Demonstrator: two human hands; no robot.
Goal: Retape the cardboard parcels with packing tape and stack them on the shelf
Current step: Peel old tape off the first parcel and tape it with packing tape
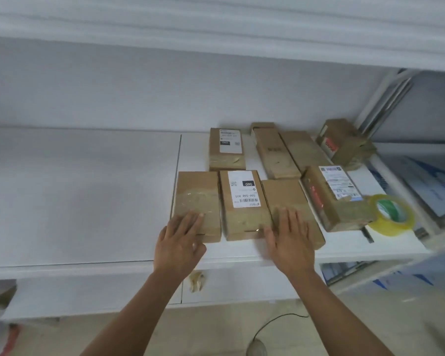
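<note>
Both hands are laid flat, fingers straight, so nothing is actually held. The left hand (179, 241) presses on the near end of the plain brown cardboard parcel with a clear tape band (197, 205), and the right hand (289, 244) rests on the near end of the plain brown flat cardboard parcel (290, 204) on the other side. Between the two grips sits the brown parcel with the white barcode label (243, 205), touching or nearly touching its neighbours.

All of it is on the white shelf (88, 188). Looks to me like squaring up the front row. To do it well I'd push evenly with both palms so the three stay flush along their near edges and none rides up onto another.

Beyond the right grip, further right, there's a thicker labelled brown box with red tape on its side (337, 199), and just past that the roll of clear yellowish packing tape with a green core (391, 214) leaning at the shelf edge. More brown parcels lie behind the front row.

Every box is closed, so can't tell what's inside.
</note>
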